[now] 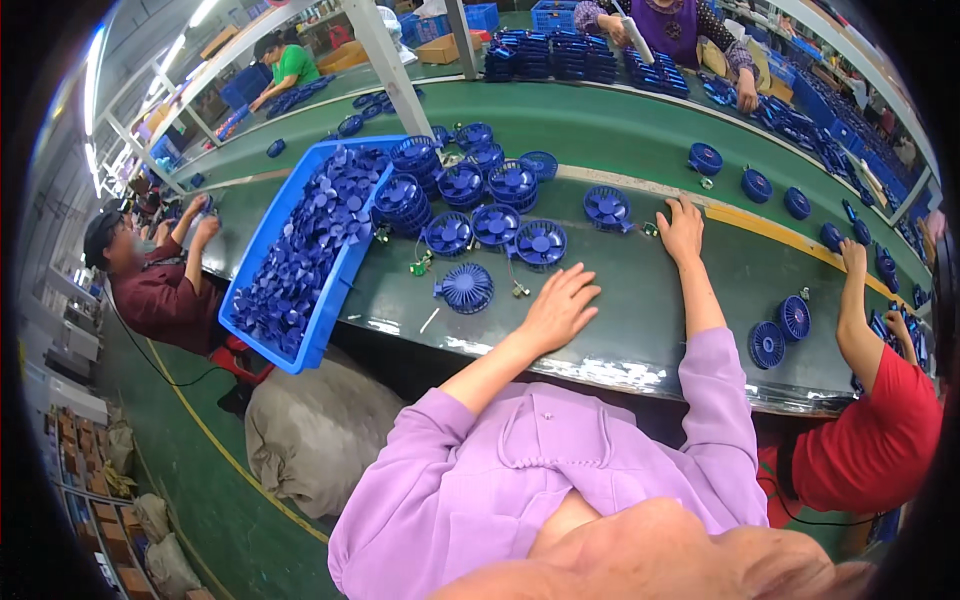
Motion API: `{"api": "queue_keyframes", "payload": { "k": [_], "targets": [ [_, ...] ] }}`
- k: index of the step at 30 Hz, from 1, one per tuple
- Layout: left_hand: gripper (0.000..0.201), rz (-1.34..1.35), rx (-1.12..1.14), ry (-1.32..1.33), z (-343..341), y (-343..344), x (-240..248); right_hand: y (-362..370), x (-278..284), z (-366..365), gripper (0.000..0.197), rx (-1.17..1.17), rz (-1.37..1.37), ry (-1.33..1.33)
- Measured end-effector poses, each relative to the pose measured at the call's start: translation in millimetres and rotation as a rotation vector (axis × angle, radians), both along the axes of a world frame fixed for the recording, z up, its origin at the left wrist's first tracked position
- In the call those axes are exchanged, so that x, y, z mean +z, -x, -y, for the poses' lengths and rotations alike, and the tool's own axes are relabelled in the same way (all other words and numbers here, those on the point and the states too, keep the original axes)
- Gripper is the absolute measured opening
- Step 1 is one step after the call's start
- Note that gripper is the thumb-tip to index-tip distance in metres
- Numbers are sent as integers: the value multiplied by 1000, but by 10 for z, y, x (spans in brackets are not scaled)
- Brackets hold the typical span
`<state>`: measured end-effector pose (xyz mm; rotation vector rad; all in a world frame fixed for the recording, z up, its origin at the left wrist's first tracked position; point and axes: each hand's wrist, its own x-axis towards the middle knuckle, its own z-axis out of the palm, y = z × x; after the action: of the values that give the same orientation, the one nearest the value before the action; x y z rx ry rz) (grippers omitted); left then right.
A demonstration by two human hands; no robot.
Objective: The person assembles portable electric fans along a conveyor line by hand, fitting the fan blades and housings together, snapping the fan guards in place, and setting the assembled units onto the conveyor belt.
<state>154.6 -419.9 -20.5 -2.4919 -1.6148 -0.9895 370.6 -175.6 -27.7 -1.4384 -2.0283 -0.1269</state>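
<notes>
My left hand [560, 308] rests palm down on the dark green bench [630, 335], its fingers stretched out and nothing in it. Farther forward, my right hand [682, 228] lies with fingers extended by the bench's far edge, also holding nothing. Just left of its fingertips is a small circuit board [650, 229], beside a blue fan housing [607, 206] with its blades showing. Close to my left hand sit an open fan housing [541, 243] and a ribbed one lying grille up [466, 288]. More housings stand in stacks [402, 200] behind them.
A bright blue bin [332, 312] full of loose blue fan blades [315, 235] stands at the left. Beyond the bench runs a green conveyor [620, 135] carrying fan parts. Co-workers sit at left, right [865, 440] and across. A large sack [315, 430] is below the bin.
</notes>
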Motion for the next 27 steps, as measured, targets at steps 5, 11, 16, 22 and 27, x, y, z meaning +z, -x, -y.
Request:
{"api": "queue_keyframes", "payload": {
  "k": [5,11,16,22,27],
  "targets": [
    [33,35,19,-29,-5,-6,39,-16,19,-15,41,-13,9,-14],
    [32,54,18,-47,-9,8,15,5,36,-2,42,-27,31,6],
    [31,49,9,-47,0,15,41,12,54,-3,42,-29,29,9],
    [31,77,-32,-46,-143,-20,233,4,96,0,41,-28,12,5],
    [35,91,-24,-172,-859,-99,552,-57,64,18,40,-21,-13,-6]
  ]
}}
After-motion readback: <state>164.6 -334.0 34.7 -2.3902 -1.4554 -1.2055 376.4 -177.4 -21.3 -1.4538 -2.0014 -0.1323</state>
